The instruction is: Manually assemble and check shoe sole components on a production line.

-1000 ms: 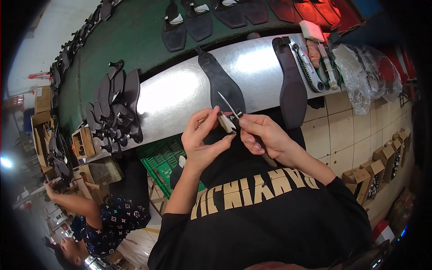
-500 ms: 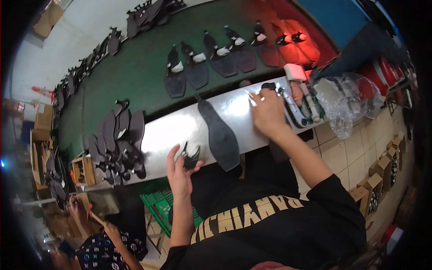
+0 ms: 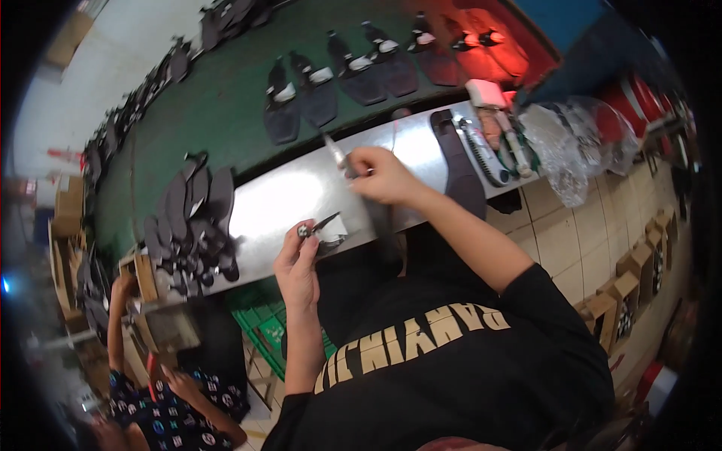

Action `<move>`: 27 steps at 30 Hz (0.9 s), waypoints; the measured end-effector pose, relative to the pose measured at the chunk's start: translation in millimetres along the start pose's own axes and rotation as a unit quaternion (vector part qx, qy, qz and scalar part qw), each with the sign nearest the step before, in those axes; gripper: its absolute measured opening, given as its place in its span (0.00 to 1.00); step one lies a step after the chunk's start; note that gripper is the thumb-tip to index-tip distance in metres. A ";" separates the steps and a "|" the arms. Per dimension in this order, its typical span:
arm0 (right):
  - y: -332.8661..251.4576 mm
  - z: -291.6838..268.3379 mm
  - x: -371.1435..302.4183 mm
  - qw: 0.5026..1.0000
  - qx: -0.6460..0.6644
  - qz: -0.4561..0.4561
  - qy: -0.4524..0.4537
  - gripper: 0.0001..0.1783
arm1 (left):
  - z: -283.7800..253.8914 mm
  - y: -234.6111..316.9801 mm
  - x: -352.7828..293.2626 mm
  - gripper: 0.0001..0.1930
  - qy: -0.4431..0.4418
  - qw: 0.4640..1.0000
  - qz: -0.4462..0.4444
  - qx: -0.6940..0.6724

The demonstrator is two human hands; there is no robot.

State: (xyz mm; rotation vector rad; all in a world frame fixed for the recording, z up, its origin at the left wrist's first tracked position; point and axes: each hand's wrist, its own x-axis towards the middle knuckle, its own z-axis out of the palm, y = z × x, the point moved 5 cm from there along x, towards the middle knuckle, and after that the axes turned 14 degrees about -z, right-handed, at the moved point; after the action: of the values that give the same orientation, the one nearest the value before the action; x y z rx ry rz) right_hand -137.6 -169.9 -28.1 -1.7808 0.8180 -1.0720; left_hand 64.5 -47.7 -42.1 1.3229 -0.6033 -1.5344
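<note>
My left hand (image 3: 298, 264), closed, pinches a small black shoe strap piece (image 3: 326, 227) with white paper on it, held over the near edge of the metal bench. My right hand (image 3: 381, 174) is closed around a slim pale tool (image 3: 335, 152) that points up and away to the left; its kind is blurred. Below the right hand a dark shoe sole (image 3: 383, 229) is partly hidden and smeared. Another dark sole (image 3: 460, 169) lies to its right on the bench.
Black sandals (image 3: 314, 94) stand in a row on the green conveyor (image 3: 226, 113), under red light at its right end. Loose soles (image 3: 180, 218) pile at left. A box cutter (image 3: 487, 156) and plastic bag (image 3: 560, 143) lie right. A co-worker's arm (image 3: 118, 323) is lower left.
My right hand has moved left from the far right of the bench, with the pale tool in it. My left fingers have closed more on the strap piece, which has turned.
</note>
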 end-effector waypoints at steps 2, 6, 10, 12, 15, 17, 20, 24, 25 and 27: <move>-6.7 -5.3 -16.0 0.968 0.247 0.007 0.049 0.15 | 11.3 10.2 -13.8 0.14 -0.058 0.997 -0.024 -0.038; -67.7 -5.1 -57.0 0.940 0.327 0.103 -0.006 0.17 | 18.8 15.0 -23.6 0.16 -0.116 0.986 -0.054 -0.111; -93.5 9.1 -84.9 0.957 0.252 0.139 -0.023 0.17 | 25.8 20.5 -30.1 0.17 -0.148 0.979 -0.046 -0.130; -100.0 12.4 -91.4 0.975 0.194 0.105 -0.013 0.17 | 23.9 22.0 -31.2 0.17 -0.159 0.978 -0.040 -0.126; -109.7 7.3 -89.1 0.996 0.068 -0.053 0.018 0.19 | 26.2 24.7 -33.9 0.17 -0.160 0.979 -0.027 -0.123; -116.2 5.6 -87.2 0.997 0.028 -0.063 0.016 0.20 | 23.9 25.2 -33.9 0.17 -0.148 0.981 -0.020 -0.124; -121.1 9.6 -87.4 0.997 0.003 -0.067 -0.033 0.20 | 19.1 22.9 -33.2 0.17 -0.140 0.983 -0.021 -0.119; -124.0 8.6 -85.1 0.998 0.058 -0.014 -0.015 0.28 | 20.8 25.0 -32.6 0.18 -0.146 0.984 0.003 -0.103; -126.4 9.1 -84.2 0.998 0.025 -0.039 -0.037 0.30 | 20.8 25.1 -33.2 0.18 -0.146 0.984 0.010 -0.098; -125.4 10.2 -85.0 0.998 0.020 -0.052 -0.031 0.29 | 23.0 25.5 -34.2 0.18 -0.146 0.984 0.011 -0.098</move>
State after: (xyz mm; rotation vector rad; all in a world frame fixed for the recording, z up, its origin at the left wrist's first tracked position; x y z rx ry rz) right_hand -151.6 -44.1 55.7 -1.8311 0.6673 -1.0866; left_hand 49.3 -32.4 1.2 0.9476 -0.6291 -1.7369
